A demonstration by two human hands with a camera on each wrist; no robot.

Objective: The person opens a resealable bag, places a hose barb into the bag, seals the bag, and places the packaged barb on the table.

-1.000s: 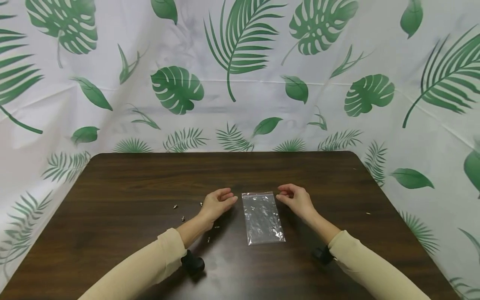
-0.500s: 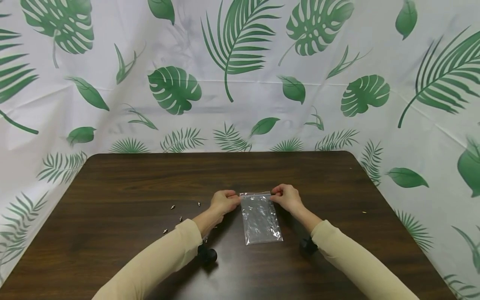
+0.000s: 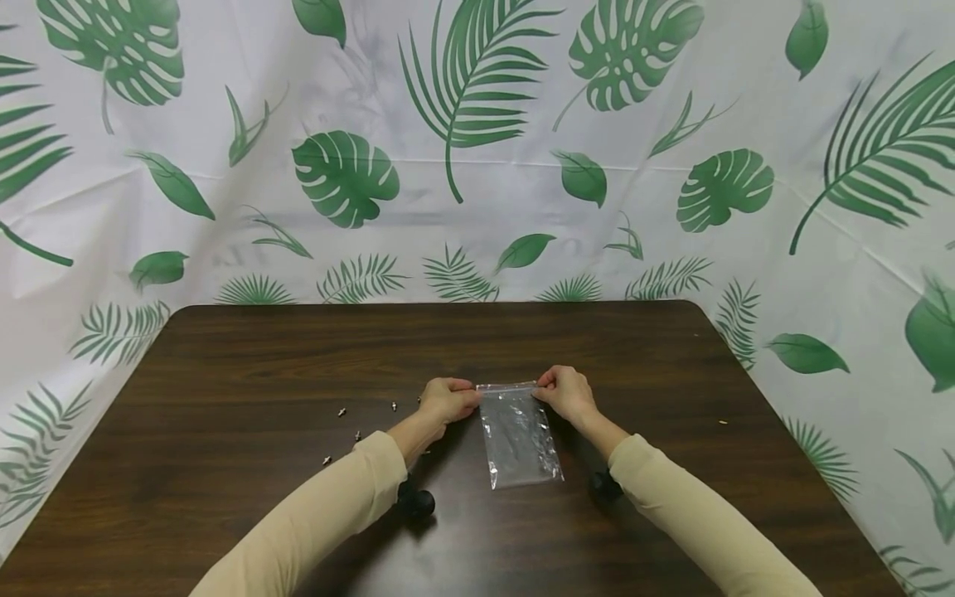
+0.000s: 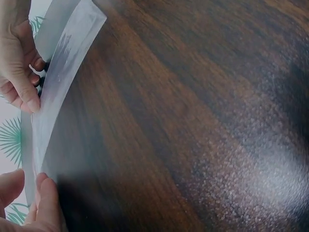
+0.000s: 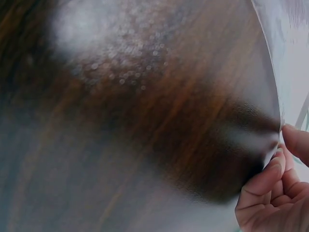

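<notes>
A clear zip bag (image 3: 520, 439) lies toward the middle of the table, its zip edge on the far side. My left hand (image 3: 448, 400) holds its far left corner at the fingertips. At the opposite corner, my right hand (image 3: 567, 393) pinches the zip edge between thumb and fingers. The right wrist view has the right hand (image 5: 273, 186) with its thumb and forefinger on the film's edge. In the left wrist view the film (image 4: 65, 63) slants up off the tabletop between both hands.
Several tiny metal pieces (image 3: 327, 460) lie scattered left of the bag on the dark wooden table (image 3: 298, 348). A small yellowish sliver (image 3: 722, 422) is on the right. A white leaf-print cloth (image 3: 515, 207) hangs behind the far edge.
Both hands have come inward, the left rightward and the right leftward, and have taken hold of the bag's far corners. The near end of the bag has barely shifted.
</notes>
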